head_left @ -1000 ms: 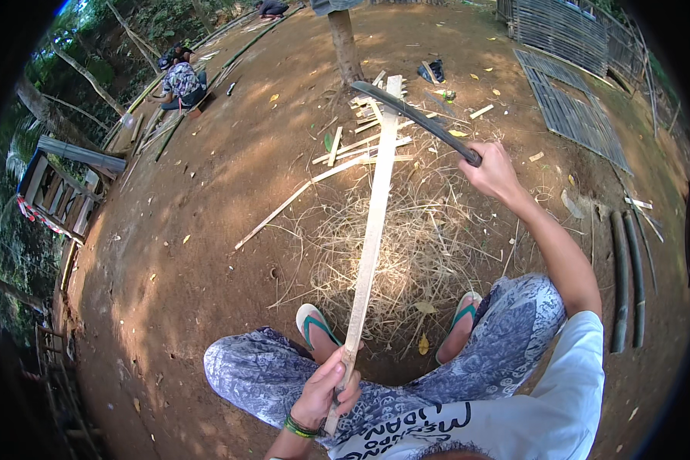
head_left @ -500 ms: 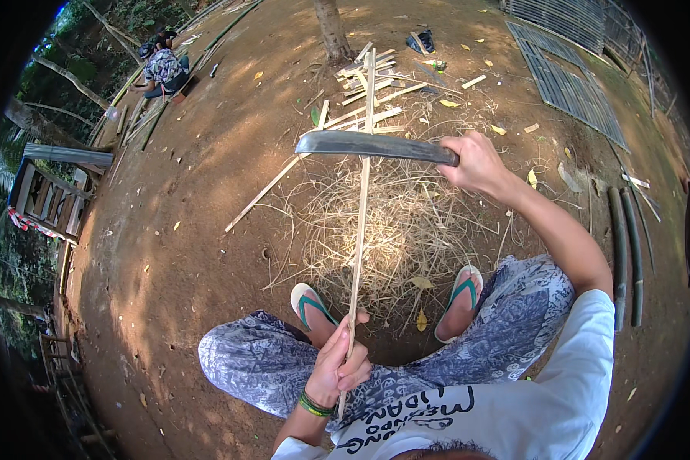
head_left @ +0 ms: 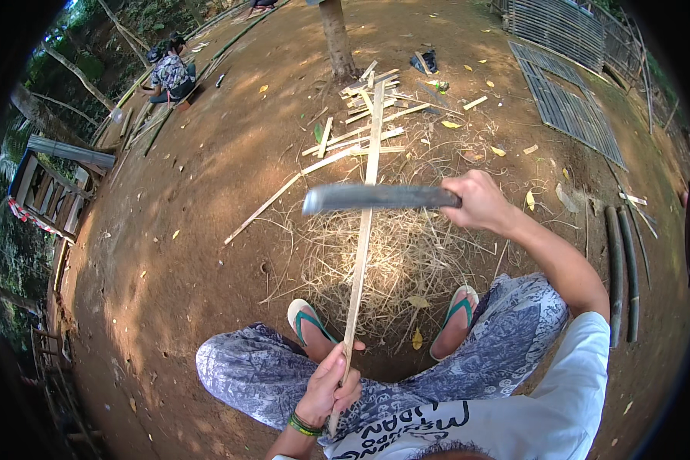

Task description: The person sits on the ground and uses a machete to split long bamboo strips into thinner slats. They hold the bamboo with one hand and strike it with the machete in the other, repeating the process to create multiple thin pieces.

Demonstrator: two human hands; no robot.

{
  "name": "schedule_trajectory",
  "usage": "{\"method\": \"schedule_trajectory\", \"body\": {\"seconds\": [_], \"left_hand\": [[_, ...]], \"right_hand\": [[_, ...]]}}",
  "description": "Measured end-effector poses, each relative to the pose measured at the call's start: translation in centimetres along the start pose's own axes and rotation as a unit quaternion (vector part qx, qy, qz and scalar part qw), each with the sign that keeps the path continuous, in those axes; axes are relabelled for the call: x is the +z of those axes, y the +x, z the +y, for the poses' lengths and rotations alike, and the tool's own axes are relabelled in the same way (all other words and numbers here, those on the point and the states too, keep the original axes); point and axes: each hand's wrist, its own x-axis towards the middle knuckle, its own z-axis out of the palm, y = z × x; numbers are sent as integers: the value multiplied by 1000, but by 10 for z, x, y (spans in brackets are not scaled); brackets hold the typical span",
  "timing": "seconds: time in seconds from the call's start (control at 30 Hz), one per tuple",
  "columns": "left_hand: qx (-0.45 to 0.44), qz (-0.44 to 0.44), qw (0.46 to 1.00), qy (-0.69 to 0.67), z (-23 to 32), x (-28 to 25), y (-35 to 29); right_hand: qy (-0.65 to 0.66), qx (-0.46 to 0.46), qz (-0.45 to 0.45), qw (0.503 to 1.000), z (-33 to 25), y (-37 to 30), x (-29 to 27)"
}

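My left hand (head_left: 331,389) is wrapped round the near end of a long, pale bamboo strip (head_left: 366,222), close to my lap. The strip points away from me over a heap of shavings (head_left: 414,264). In my right hand (head_left: 479,201) is the dark handle of a machete (head_left: 376,198). Its broad blade lies crosswise over the strip, pointing left, and looks slightly blurred. Whether the edge touches the strip I cannot tell. Beyond the blade, the strip's far end overlaps a pile of cut bamboo strips (head_left: 360,138).
My sandalled feet (head_left: 310,326) flank the shavings. A tree trunk (head_left: 336,38) rises behind the pile, beside a black bag (head_left: 424,63). Bamboo panels (head_left: 571,100) lie far right, dark poles (head_left: 621,268) nearer. Another person (head_left: 170,77) squats far left, near a small wooden structure (head_left: 65,188).
My right hand has drawn the machete toward me along the bamboo strip. The strip's far end has swung slightly right, and my left hand still grips its near end.
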Motion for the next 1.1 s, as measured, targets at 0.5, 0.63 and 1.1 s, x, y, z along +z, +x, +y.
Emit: {"method": "schedule_trajectory", "body": {"seconds": [0.5,0.63,1.1], "left_hand": [[-5,8,997,-80,-5,-8,4],[1,-62,981,-182,-6,-10,34],[3,-75,987,-144,-3,-4,23]], "right_hand": [[-12,213,35,976,36,7,-2],[-57,27,-52,997,-32,7,10],[-44,58,-17,997,-17,25,-12]]}}
